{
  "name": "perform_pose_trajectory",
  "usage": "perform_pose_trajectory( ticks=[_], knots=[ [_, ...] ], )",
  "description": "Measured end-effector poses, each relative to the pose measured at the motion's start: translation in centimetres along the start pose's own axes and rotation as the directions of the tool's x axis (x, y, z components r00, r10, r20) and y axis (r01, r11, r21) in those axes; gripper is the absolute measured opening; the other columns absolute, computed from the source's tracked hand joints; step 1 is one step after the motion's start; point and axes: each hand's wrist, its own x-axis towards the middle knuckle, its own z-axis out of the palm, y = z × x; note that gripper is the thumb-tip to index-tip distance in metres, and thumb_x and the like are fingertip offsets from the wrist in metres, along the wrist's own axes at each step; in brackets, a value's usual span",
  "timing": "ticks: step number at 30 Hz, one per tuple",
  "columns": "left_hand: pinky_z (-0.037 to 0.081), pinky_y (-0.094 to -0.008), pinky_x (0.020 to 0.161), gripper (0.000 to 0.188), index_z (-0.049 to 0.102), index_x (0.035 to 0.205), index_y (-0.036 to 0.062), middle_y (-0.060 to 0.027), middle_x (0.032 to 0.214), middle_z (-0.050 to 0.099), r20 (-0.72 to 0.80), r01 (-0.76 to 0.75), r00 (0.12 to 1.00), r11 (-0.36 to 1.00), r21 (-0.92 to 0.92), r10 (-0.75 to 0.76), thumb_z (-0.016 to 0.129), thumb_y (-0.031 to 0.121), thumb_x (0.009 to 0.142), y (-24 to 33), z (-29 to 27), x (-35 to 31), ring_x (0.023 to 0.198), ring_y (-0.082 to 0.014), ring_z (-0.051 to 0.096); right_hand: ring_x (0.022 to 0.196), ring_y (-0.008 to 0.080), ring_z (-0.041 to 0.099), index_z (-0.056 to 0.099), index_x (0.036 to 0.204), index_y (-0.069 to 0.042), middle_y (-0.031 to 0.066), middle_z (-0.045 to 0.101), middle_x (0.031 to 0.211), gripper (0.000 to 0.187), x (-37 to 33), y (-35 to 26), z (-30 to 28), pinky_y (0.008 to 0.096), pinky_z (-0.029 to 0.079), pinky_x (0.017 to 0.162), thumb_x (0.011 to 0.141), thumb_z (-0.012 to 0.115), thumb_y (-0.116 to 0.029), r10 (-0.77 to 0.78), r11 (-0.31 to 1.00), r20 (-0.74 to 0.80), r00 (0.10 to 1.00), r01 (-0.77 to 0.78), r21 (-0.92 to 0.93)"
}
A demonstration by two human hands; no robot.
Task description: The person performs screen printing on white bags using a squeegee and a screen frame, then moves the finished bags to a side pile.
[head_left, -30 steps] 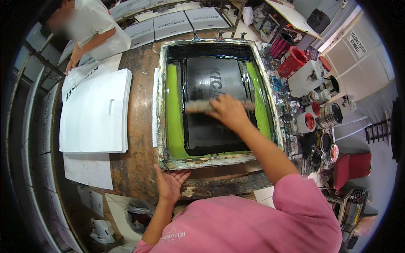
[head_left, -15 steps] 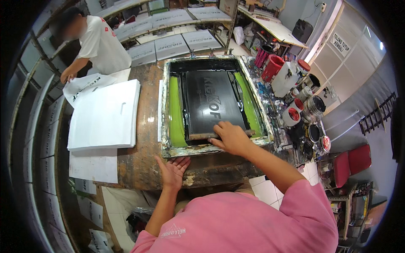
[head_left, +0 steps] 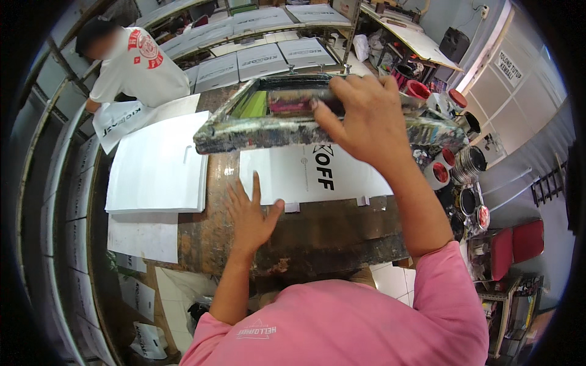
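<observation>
The screen-printing frame (head_left: 256, 138) is tilted up, its near edge raised off the table. My right hand (head_left: 372, 119) is at the frame, fingers closed round a squeegee (head_left: 288, 102) that lies across the screen; part of its grip is hidden. Beneath the raised edge lies a flat white bag (head_left: 360, 171) with black printed lettering, its far part covered by the frame. My left hand (head_left: 249, 213) is open, fingers spread, at the bag's near left corner and holding nothing.
A stack of white bags (head_left: 159, 165) sits on the wooden table (head_left: 293, 235) at left. Beyond it another person (head_left: 137, 67) handles a printed bag (head_left: 121, 124). Ink cans (head_left: 467, 161) crowd the right side. Racks with printed bags (head_left: 259, 58) stand behind.
The frame has swung up from flat, uncovering the printed bag. My right hand has moved up and away with the squeegee. My left hand has moved from the frame's edge to over the table.
</observation>
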Motion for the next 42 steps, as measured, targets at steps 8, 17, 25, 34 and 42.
perform_pose_trajectory(
  ticks=[8, 17, 25, 34, 42],
  knots=[
    [-0.014, -0.0786, 0.116, 0.108, 0.028, 0.167, 0.0083, -0.0249, 0.175, 0.014, 0.168, 0.067, 0.972, 0.883, 0.464, -0.162, 0.037, 0.086, 0.093, -1.7, 4.1, -0.4, 0.162, -0.0462, 0.002, 0.087, 0.0327, 0.067, 0.074, 0.104, -0.001, 0.0136, 0.071, 0.088, 0.043, 4.5, 1.7, -0.5, 0.0441, 0.043, 0.085, 0.092, 0.067, -0.042, 0.024, 0.999, 0.034, 0.999, -0.023, -0.05],
    [-0.015, -0.0773, 0.117, 0.105, 0.035, 0.162, -0.0021, -0.0231, 0.172, 0.026, 0.046, 0.075, 0.993, 0.906, 0.417, -0.104, 0.044, 0.079, 0.096, -1.1, 5.0, -0.3, 0.163, -0.0433, 0.006, 0.083, 0.037, 0.067, 0.074, 0.104, 0.001, 0.0157, 0.071, 0.086, 0.046, 5.9, 2.3, -0.8, 0.0468, 0.046, 0.081, 0.092, 0.068, -0.043, 0.033, 0.999, 0.002, 0.999, -0.033, 0.0],
    [0.041, -0.0521, 0.108, 0.068, 0.062, 0.142, -0.0043, -0.0265, 0.128, 0.069, -0.22, -0.003, 0.975, 0.999, 0.049, 0.014, 0.068, 0.046, 0.097, 1.7, 1.6, 5.5, 0.117, -0.0316, 0.065, 0.081, 0.0379, 0.065, 0.072, 0.097, 0.0, 0.0177, 0.069, 0.082, 0.044, 5.9, 2.6, -0.4, 0.0459, 0.045, 0.079, 0.094, 0.066, -0.043, 0.017, 0.999, -0.005, 1.0, -0.017, 0.034],
    [0.053, -0.0297, 0.065, 0.05, 0.068, 0.139, 0.0015, -0.0099, 0.087, 0.074, -0.309, 0.099, 0.919, 0.901, -0.423, -0.246, 0.071, 0.007, 0.089, 0.8, -3.8, 6.6, 0.07, -0.0124, 0.066, 0.077, 0.0353, 0.068, 0.071, 0.08, -0.003, 0.0162, 0.069, 0.073, 0.048, 6.0, 2.5, -0.2, 0.0484, 0.044, 0.078, 0.093, 0.064, -0.048, -0.005, 0.999, -0.089, 0.996, 0.009, 0.052],
    [0.039, -0.0212, 0.054, 0.064, 0.062, 0.146, -0.0004, -0.0009, 0.089, 0.065, -0.365, 0.127, 0.862, 0.848, -0.515, -0.351, 0.064, -0.004, 0.082, -15.6, -13.3, 4.0, 0.061, -0.0033, 0.047, 0.08, 0.0371, 0.065, 0.071, 0.085, -0.001, 0.0181, 0.068, 0.079, 0.045, 6.2, 2.2, -0.5, 0.0471, 0.043, 0.081, 0.092, 0.066, -0.045, 0.056, 0.996, -0.033, 0.998, -0.054, 0.067]
  ],
)
